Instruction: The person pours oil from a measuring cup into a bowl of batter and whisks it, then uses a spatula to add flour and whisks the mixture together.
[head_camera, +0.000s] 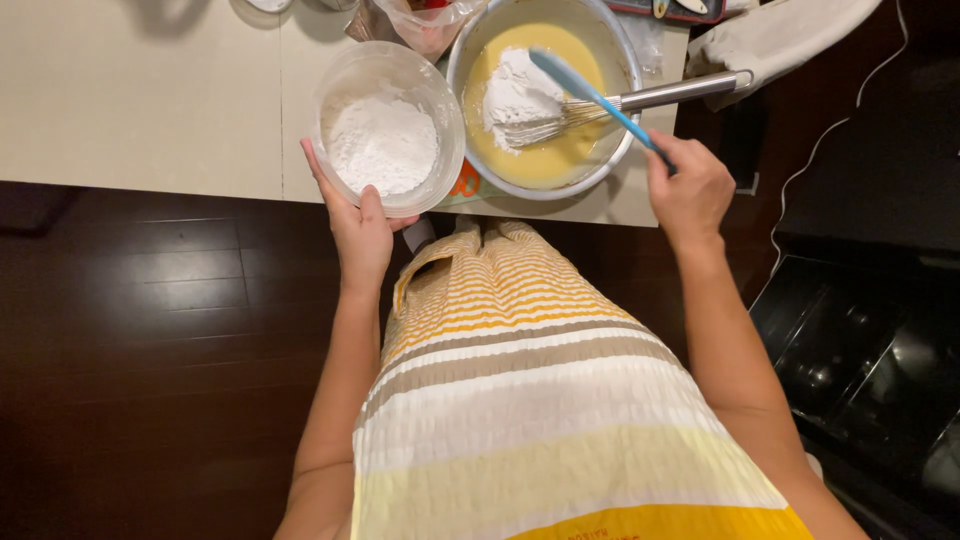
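Holding the tub (388, 125) from below, the left hand (360, 225) cups its near wall, palm against the plastic and fingers (318, 170) spread up the side nearest the desk (140, 90) edge; they grip the tub. The tub sits just beside the bowl (545, 95), on the side away from the whisk's handle, their rims touching or nearly so. It is round, of clear, slightly cloudy plastic, and holds a heap of fine white powder (382, 145), dry and loose, with dust clinging to the inner wall.

The right hand (688, 190) is on the other side of the bowl, just off its rim, fingers closed around the end of a spatula (590, 95). The spatula is slim and blue, and slants from the hand up over the rim, its flat blade resting above the middle of the bowl.

The bowl is round, of shiny metal, and holds a smooth, glossy yellow batter (540, 155). A lump of the white powder lies on top of the batter near the bowl's centre, unmixed. A wire whisk (600, 105) lies in the bowl, wires in the lump, steel handle jutting over the rim away from the tub.

The desk is pale and matt.
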